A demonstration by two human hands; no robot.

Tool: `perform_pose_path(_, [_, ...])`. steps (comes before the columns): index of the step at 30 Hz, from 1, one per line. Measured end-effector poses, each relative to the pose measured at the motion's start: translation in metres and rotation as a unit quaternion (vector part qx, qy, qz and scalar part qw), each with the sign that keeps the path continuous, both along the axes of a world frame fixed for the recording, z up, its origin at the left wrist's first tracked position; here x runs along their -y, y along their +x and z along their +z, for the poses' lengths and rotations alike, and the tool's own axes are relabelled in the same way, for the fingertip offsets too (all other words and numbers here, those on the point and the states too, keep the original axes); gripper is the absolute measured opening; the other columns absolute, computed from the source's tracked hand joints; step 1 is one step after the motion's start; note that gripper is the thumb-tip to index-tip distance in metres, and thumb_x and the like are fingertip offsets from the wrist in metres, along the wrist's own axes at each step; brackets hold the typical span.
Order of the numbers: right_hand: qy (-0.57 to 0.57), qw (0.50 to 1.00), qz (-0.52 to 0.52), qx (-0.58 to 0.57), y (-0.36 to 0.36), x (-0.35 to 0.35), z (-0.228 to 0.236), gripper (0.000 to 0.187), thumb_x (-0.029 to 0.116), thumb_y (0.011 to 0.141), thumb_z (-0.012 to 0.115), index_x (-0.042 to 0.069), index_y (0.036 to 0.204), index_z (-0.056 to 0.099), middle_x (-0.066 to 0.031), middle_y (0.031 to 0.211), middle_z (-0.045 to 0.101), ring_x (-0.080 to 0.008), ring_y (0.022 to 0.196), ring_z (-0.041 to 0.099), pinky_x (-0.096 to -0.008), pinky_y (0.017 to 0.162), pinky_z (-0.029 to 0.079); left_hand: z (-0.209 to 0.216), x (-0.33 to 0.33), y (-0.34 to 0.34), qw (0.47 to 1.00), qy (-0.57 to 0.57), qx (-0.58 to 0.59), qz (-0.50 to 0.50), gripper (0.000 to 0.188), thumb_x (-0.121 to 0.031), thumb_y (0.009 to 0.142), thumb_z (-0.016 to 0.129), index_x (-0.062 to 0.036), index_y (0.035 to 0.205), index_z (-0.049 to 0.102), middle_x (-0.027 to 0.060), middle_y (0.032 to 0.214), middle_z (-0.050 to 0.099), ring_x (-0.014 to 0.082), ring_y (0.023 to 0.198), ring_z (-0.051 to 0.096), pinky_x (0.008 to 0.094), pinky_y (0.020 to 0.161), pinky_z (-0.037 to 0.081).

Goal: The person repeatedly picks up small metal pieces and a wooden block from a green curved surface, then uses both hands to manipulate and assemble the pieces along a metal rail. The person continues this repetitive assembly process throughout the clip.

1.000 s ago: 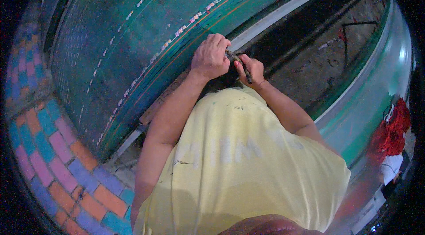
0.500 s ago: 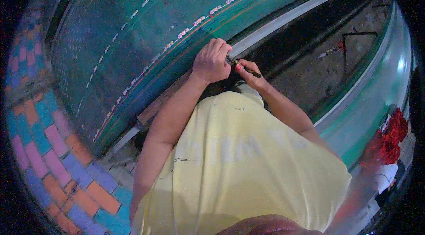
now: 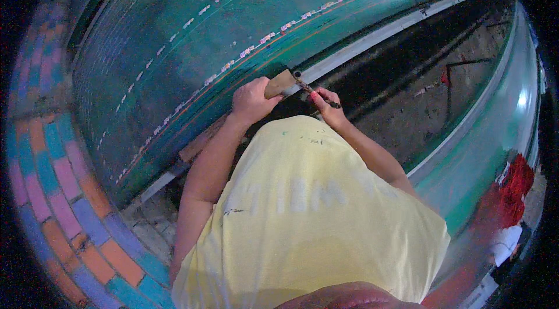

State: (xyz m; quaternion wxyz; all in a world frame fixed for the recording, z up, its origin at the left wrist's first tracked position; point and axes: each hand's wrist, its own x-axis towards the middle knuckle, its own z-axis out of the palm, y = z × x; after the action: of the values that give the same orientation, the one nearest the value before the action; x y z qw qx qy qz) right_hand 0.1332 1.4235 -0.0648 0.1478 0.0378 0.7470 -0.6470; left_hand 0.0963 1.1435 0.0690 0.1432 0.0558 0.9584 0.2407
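Note:
My left hand (image 3: 250, 101) is closed around a flat tan block (image 3: 281, 84), which looks like wood or stiff card. Its free end points up and to the right over the table's metal edge rail. In my right hand (image 3: 327, 106) is a thin dark rod-like tool (image 3: 305, 85). Its upper end has a small round dark head beside the block's end, and its lower end sticks out past my fingers. Whether the tool's head touches the block, I cannot tell. Both hands are just above the near edge of the long green table (image 3: 174, 64).
Rows of small pale marks and thin orange lines run along the green table. A pale metal rail (image 3: 372, 44) edges it. To the right is a dark gap, then a second shiny green table (image 3: 489, 152) with a red cloth (image 3: 515, 189). Coloured paving (image 3: 70, 204) lies at left.
My left hand has moved down and left, away from the tool's head. The tan block in it now shows. My right hand still holds the tool, and the whole view has shifted slightly.

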Motion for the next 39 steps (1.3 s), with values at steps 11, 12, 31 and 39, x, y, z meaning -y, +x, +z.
perform_pose_path(11, [0.14,0.97,-0.14,-0.141,0.021,-0.057,-0.056,0.054,0.025,0.112,0.078,0.003,0.159,0.061,-0.0092,0.12,0.077,-0.0179,0.115,0.068,-0.035,0.104,0.054,-0.013,0.033,0.032,0.994,0.028,-0.1,-0.029,0.054,-0.046,0.082,0.095,-0.0117,0.119,0.074,0.0139,0.111,0.08,0.0402,0.103,0.079,0.0539,0.085,0.063])
perform_pose_path(12, [0.092,0.962,-0.188,-0.172,0.009,-0.052,-0.035,0.053,0.021,0.111,0.078,0.003,0.159,0.061,-0.0096,0.127,0.076,-0.0183,0.116,0.068,-0.0348,0.105,0.054,-0.017,0.037,0.034,0.994,0.034,-0.101,-0.025,0.054,-0.047,0.082,0.096,-0.0117,0.118,0.075,0.0139,0.111,0.08,0.0402,0.104,0.079,0.0542,0.085,0.063])
perform_pose_path(31, [0.035,0.993,-0.027,-0.108,-0.003,0.014,0.043,0.032,0.032,0.116,0.071,0.001,0.11,0.079,-0.0081,0.104,0.078,-0.0215,0.103,0.071,-0.0382,0.097,0.058,0.008,0.036,0.024,0.999,0.011,-0.028,-0.032,0.054,-0.049,0.085,0.095,-0.0097,0.118,0.077,0.0196,0.109,0.082,0.0434,0.102,0.08,0.0531,0.087,0.064])
perform_pose_path(39, [-0.02,0.977,-0.192,-0.091,0.02,-0.022,0.045,0.043,0.038,0.119,0.064,0.003,0.097,0.075,-0.0011,0.086,0.069,-0.0098,0.072,0.06,-0.0304,0.064,0.049,0.06,0.065,0.032,0.985,0.139,-0.099,-0.015,0.065,-0.026,0.083,0.097,-0.0066,0.138,0.068,0.0252,0.123,0.079,0.0446,0.114,0.078,0.0553,0.098,0.062])
